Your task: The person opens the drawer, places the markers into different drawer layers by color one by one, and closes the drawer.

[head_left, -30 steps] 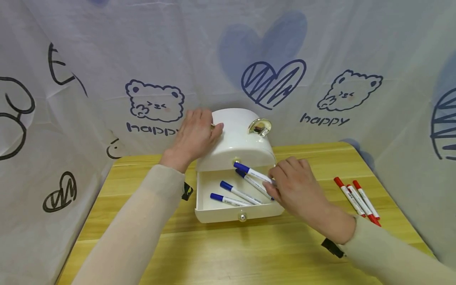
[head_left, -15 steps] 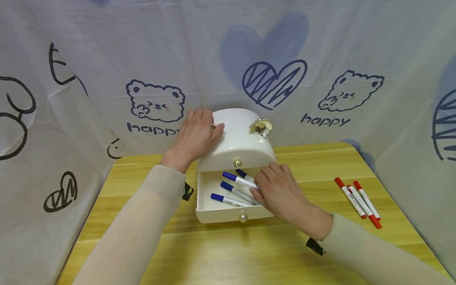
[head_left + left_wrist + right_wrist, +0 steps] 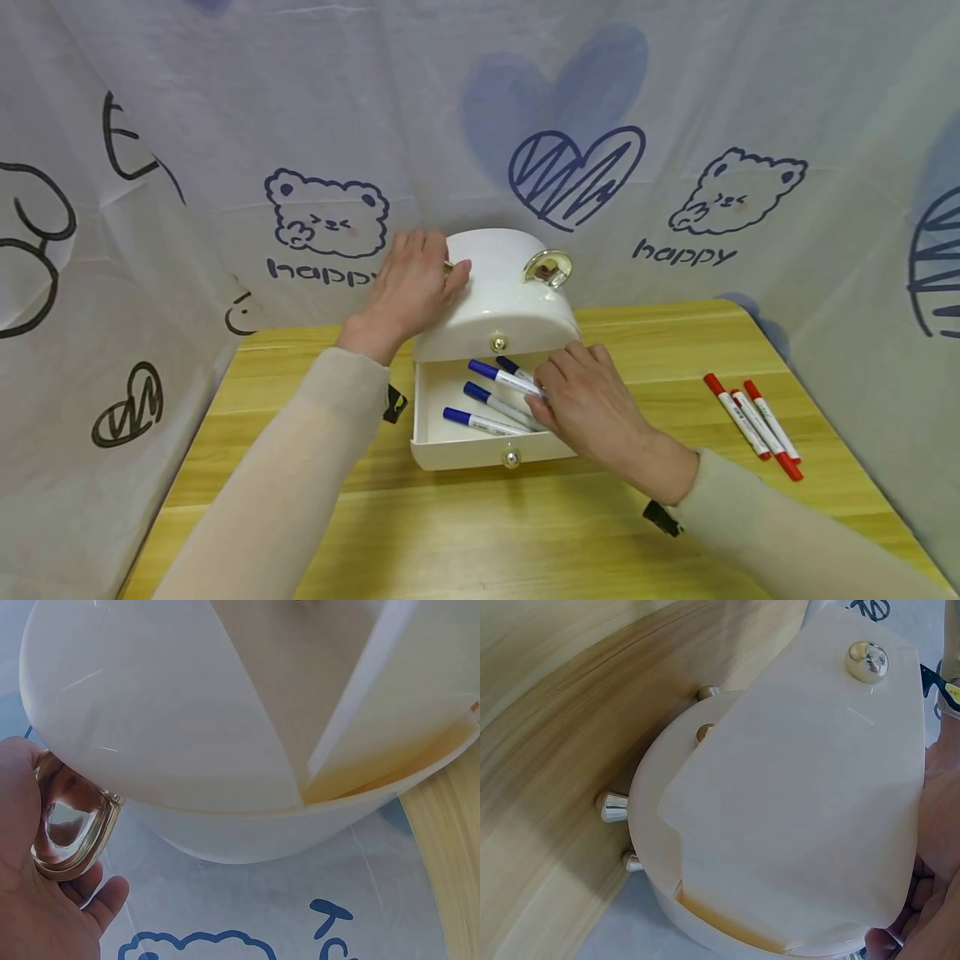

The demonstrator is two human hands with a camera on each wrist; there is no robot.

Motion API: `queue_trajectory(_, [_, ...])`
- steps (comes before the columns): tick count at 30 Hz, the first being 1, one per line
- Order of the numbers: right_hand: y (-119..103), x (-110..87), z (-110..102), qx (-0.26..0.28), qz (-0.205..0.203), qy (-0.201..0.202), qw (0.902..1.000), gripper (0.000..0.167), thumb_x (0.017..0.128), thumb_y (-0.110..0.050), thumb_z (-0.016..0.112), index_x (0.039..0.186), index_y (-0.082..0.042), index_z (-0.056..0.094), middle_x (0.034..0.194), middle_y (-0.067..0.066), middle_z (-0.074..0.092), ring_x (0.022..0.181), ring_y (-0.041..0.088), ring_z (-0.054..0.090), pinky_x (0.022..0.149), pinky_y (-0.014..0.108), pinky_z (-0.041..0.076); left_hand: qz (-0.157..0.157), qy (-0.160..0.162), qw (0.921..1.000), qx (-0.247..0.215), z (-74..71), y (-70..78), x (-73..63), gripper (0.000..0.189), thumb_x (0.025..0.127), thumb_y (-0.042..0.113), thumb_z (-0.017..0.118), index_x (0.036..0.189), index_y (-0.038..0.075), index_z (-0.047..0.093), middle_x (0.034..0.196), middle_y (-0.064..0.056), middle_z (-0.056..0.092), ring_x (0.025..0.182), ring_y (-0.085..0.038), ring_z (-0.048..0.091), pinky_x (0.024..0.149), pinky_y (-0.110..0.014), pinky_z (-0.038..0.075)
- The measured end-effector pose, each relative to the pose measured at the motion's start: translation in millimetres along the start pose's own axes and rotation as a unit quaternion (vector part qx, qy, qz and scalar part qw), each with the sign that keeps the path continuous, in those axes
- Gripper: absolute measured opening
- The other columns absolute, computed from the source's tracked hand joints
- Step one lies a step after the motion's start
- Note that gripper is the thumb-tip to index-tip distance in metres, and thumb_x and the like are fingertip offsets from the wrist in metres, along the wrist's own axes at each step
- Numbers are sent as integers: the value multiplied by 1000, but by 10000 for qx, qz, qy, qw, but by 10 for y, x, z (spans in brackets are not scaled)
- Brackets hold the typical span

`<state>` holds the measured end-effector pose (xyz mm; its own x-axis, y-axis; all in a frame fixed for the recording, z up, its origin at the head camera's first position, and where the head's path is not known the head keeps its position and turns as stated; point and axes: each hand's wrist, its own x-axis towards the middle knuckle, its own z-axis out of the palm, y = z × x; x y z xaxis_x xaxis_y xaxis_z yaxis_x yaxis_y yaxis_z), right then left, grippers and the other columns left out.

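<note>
A white round-topped storage box (image 3: 498, 283) stands on the table with its lower drawer (image 3: 465, 455) pulled out. My left hand (image 3: 410, 283) grips the gold ear-shaped handle (image 3: 75, 825) on the box's left side, with its fingers curled behind it in the left wrist view. Over the drawer's right part, my right hand (image 3: 600, 417) pinches a blue-capped marker (image 3: 512, 382), cap pointing left. More blue-capped markers (image 3: 480, 422) lie in the drawer, partly covered by that hand. In the right wrist view the drawer front hides the markers, and curled fingers of the right hand (image 3: 941, 825) show beside it.
Three red-capped markers (image 3: 737, 417) lie together on the wooden table (image 3: 465, 533) at the right. A second gold ear (image 3: 547, 268) sticks up on the box's right side. Close behind the box hangs a printed white cloth (image 3: 450, 108).
My right hand has moved left and down with the blue-capped marker, from the drawer's right edge to inside its outline, then stayed there. The left hand keeps its grip.
</note>
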<state>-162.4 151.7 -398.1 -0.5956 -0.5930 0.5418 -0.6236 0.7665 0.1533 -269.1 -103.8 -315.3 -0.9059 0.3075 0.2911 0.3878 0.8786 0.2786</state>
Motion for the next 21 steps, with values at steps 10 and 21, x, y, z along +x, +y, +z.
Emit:
queue_trajectory(10, [1,-9,9,-63,-46,153,9999,25,96,-31,72,89,-9,61,90,6,61,86,28,52,74,40,39,1,22,10000,27,3,1,-3,34,110,41,49,108,7,50,104,-11,48,108,-32,40,94,-44,37])
queue_trajectory(21, [-6,-21,3,-202,-37,168,9996,26,98,-32,70,90,-8,62,89,7,62,85,29,52,75,41,41,25,61,10000,35,8,0,-4,34,110,41,50,108,7,50,103,-11,49,107,-31,41,95,-43,37])
